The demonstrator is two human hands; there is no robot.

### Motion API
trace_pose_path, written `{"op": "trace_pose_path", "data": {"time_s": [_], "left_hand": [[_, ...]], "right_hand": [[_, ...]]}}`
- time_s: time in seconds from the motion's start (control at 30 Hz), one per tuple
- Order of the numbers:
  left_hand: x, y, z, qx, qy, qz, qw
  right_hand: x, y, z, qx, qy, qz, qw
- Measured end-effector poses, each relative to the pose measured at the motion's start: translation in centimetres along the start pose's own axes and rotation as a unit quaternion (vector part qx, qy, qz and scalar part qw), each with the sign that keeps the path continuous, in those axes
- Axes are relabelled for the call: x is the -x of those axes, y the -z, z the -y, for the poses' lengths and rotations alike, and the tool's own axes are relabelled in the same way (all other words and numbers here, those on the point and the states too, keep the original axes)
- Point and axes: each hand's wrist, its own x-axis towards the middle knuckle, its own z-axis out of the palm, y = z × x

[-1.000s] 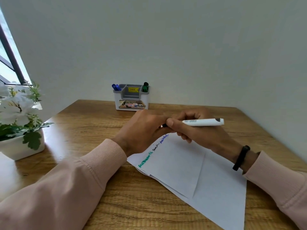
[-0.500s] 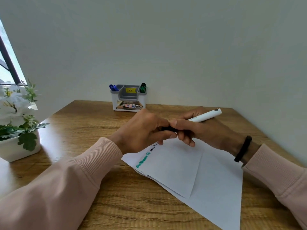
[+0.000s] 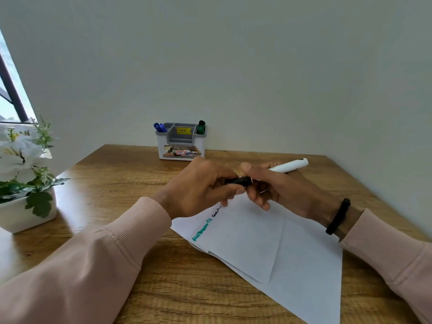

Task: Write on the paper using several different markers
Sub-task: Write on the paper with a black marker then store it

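Hidden or unclear: the marker's tip cannot be seen, covered by the black cap (image 3: 238, 180) and by both hands; whether the cap is fully seated on the marker (image 3: 288, 165) cannot be told, the join lying under the right thumb; the far edge of the paper (image 3: 292, 251) is covered by the hands, so the written line is cut off after a teal word and a few small black letters; those letters are too small to read; the label print on the organiser (image 3: 181, 146) is mostly illegible; the potted flowers (image 3: 25, 167) are cut by the left frame edge.

Change against half a second ago: both hands sit at much the same spot above the paper's far edge; the black cap now shows between the two hands, more exposed than before; the white barrel keeps its slant up and to the right; one second ago it lay nearly level and purple writing showed by the fingers, now covered.

Marker relative to fingers: right hand (image 3: 278, 188) closed around the white barrel, thumb on top near the cap end, rear end sticking out past the knuckles toward the right; left hand (image 3: 198, 188) curled, thumb and fingertips pinching the black cap; hands touching at the cap; marker held clear above the paper and the table (image 3: 112, 183).

Blue markers (image 3: 160, 127) and a green marker (image 3: 201, 127) stand in the organiser's outer compartments at the wall.
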Motion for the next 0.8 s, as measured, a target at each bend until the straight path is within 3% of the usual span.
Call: {"op": "trace_pose_path", "data": {"time_s": [0.07, 0.13, 0.17, 0.2, 0.23, 0.27, 0.33, 0.37, 0.4, 0.43, 0.5, 0.53, 0.8], "left_hand": [[0.0, 0.1, 0.2, -0.008, 0.015, -0.048, 0.999], [0.0, 0.3, 0.5, -0.024, 0.044, -0.085, 0.995], [0.0, 0.4, 0.6, -0.027, 0.057, -0.094, 0.994], [0.1, 0.4, 0.7, -0.028, 0.066, -0.099, 0.993], [0.1, 0.4, 0.8, -0.028, 0.072, -0.100, 0.992], [0.0, 0.3, 0.9, -0.029, 0.076, -0.098, 0.992], [0.0, 0.3, 1.0, -0.029, 0.081, -0.087, 0.992], [0.0, 0.2, 0.9, -0.025, 0.080, -0.077, 0.993], [0.0, 0.2, 0.8, -0.019, 0.076, -0.066, 0.995], [0.0, 0.1, 0.7, -0.013, 0.068, -0.056, 0.996], [0.0, 0.0, 0.7, -0.001, 0.056, -0.046, 0.997], [-0.1, 0.0, 0.8, 0.007, 0.061, -0.046, 0.997], [-0.2, 0.0, 0.8, 0.090, 0.079, -0.031, 0.992]], "right_hand": [[-0.4, -0.1, 0.1, -0.049, 0.002, -0.067, 0.997], [-0.9, 0.6, 0.3, -0.107, 0.011, -0.184, 0.977], [-1.0, 1.1, 0.4, -0.065, 0.052, -0.259, 0.962], [-1.0, 1.8, 0.3, 0.049, 0.111, -0.331, 0.936], [-0.9, 2.4, 0.2, 0.210, 0.177, -0.369, 0.888], [-0.8, 2.8, 0.0, 0.377, 0.254, -0.360, 0.815], [-1.1, 3.0, -0.5, 0.603, 0.346, -0.263, 0.669], [-1.4, 2.8, -1.0, 0.653, 0.357, -0.215, 0.632], [-1.7, 2.5, -1.5, 0.676, 0.357, -0.179, 0.619], [-1.9, 2.2, -1.9, 0.678, 0.346, -0.144, 0.632], [-1.8, 1.7, -2.2, 0.647, 0.313, -0.094, 0.689], [-1.6, 1.6, -2.3, 0.643, 0.298, -0.087, 0.700], [-0.9, 0.9, -2.0, 0.659, 0.290, -0.119, 0.684]]}}
